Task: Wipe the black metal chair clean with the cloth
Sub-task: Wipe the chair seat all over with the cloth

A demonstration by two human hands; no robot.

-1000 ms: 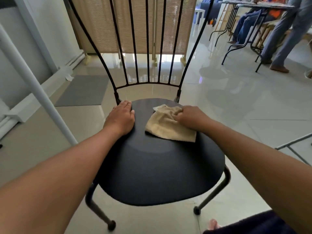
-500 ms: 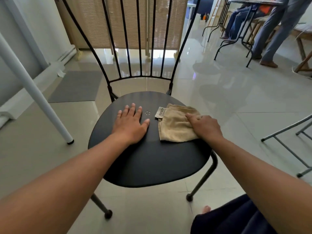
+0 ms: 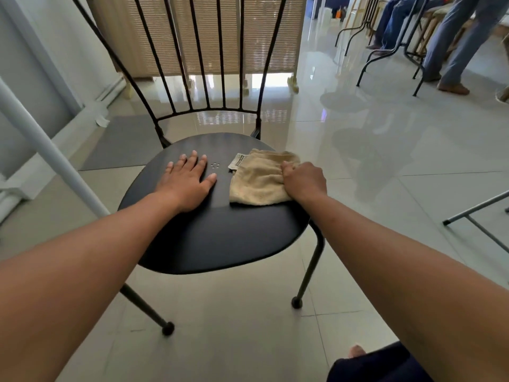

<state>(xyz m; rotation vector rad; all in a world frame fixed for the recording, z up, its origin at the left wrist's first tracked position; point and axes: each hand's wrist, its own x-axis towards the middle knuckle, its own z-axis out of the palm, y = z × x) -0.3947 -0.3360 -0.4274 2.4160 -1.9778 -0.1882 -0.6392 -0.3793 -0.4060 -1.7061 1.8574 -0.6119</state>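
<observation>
The right hand point(image 3: 304, 181) bunches the tan cloth point(image 3: 257, 179) on the black chair point(image 3: 220, 232) seat beside the flat, spread left hand point(image 3: 187, 179), so the seat wipe looks underway, and next calls for sweeping toward the bare front.

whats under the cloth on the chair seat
The tan cloth lies flat on the black seat, at its right side, with the right hand gripping its right edge. Whatever is directly under it is covered.
</observation>
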